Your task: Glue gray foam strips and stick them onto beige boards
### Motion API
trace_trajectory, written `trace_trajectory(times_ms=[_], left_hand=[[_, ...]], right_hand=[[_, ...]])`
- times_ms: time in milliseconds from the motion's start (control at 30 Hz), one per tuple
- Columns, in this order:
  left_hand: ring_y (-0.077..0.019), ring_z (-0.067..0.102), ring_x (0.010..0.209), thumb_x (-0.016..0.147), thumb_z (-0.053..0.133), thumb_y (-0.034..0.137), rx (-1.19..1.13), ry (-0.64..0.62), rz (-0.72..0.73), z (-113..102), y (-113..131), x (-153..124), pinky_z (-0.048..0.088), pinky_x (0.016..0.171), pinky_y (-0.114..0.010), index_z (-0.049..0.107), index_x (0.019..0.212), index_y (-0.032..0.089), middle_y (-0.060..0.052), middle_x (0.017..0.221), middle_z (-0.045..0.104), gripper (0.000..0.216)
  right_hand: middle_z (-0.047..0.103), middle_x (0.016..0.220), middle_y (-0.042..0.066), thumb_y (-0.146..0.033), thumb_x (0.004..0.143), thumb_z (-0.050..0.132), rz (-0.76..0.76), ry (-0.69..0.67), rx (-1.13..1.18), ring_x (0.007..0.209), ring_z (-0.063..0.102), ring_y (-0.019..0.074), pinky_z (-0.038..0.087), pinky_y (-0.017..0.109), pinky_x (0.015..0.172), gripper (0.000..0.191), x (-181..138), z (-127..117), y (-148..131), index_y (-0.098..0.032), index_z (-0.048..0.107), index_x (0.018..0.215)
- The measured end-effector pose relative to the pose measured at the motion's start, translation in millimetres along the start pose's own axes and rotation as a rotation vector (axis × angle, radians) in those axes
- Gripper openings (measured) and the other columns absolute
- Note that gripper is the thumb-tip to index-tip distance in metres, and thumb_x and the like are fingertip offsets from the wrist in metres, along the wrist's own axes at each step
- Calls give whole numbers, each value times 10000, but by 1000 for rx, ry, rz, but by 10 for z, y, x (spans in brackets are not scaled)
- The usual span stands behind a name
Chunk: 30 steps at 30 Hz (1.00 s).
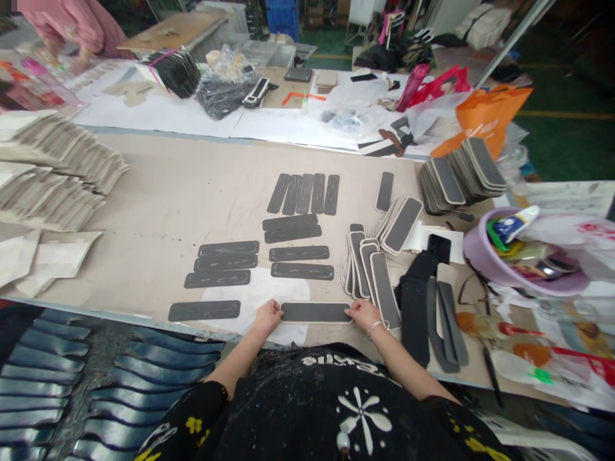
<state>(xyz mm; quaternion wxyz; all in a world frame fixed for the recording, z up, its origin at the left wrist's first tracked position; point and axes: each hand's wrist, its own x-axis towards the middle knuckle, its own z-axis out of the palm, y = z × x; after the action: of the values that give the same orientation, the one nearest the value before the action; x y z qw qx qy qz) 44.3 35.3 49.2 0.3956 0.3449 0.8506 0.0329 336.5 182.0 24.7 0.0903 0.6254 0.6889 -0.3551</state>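
Note:
Between my two hands lies a long dark grey strip with a pale border (316,312), level at the table's front edge. My left hand (269,316) pinches its left end, and my right hand (364,315), with a bracelet at the wrist, pinches its right end. Beyond it, dark strips with glossy streaks lie in rows, such as a dark strip (302,271) just above and another dark strip (204,310) to the left. Fanned pale-edged strips (385,282) rest close to my right hand. A white sheet (293,333) lies partly under my left hand.
Stacked pale sheets (52,166) stand at the left. To the right are stacked bordered strips (444,186), a purple basin (473,246), a phone (439,248), black pieces (416,314) and bottles. An orange bag (494,115) stands behind. A person in pink (79,29) works at the far left.

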Motion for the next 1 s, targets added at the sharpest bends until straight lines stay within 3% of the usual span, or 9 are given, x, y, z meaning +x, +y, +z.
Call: trace_trajectory(times_ms=[200, 367, 533, 633, 733, 867, 1000], left_hand=[[-135, 612, 689, 798, 576, 195, 7, -5, 3, -3, 12, 12, 381, 628, -216, 529, 802, 191, 11, 684, 641, 47], [-135, 615, 693, 803, 567, 195, 4, -2, 12, 21, -16, 42, 385, 636, -217, 528, 799, 192, 10, 686, 644, 40], [-128, 616, 686, 799, 575, 201, -6, -6, 15, 28, -41, 60, 379, 629, -211, 526, 792, 190, 15, 678, 644, 51], [-129, 619, 676, 799, 573, 210, -8, -18, 15, 17, -35, 62, 379, 620, -209, 521, 790, 190, 21, 658, 641, 56], [-130, 621, 669, 800, 570, 210, 3, -25, 10, -1, -10, 55, 382, 616, -209, 519, 790, 189, 22, 654, 642, 56], [-132, 619, 663, 792, 575, 197, 27, -20, 2, -26, 30, 35, 382, 613, -210, 522, 787, 187, 19, 654, 642, 53], [-129, 616, 658, 788, 581, 199, 34, -14, 0, -37, 41, 20, 381, 607, -207, 524, 779, 188, 17, 664, 645, 59]], right_hand=[[618, 625, -29, -421, 705, 692, -41, 35, -23, 631, 604, 166, 384, 250, 555, 216, -25, -5, 1, -239, 592, 645], [611, 648, 21, -381, 884, 491, -159, 136, -89, 641, 597, 197, 431, 297, 606, 243, -211, 5, -25, -216, 600, 742], [613, 1083, 142, -276, 930, 414, -513, 193, -167, 1042, 547, 246, 420, 380, 922, 270, -504, 164, -136, -149, 578, 1101], [475, 1343, 138, -269, 885, 526, -811, 101, -227, 1268, 385, 232, 319, 381, 1062, 450, -558, 355, -316, -136, 453, 1309], [329, 1460, 127, -354, 841, 614, -1035, 11, -285, 1368, 213, 236, 224, 411, 1118, 660, -504, 549, -533, -134, 341, 1400], [241, 1493, 142, -492, 816, 626, -1147, -36, -343, 1386, 147, 252, 180, 440, 1127, 780, -398, 697, -688, -111, 308, 1417], [233, 1497, 128, -524, 844, 574, -1097, -15, -397, 1383, 163, 247, 195, 438, 1121, 761, -333, 658, -543, -124, 293, 1427]])
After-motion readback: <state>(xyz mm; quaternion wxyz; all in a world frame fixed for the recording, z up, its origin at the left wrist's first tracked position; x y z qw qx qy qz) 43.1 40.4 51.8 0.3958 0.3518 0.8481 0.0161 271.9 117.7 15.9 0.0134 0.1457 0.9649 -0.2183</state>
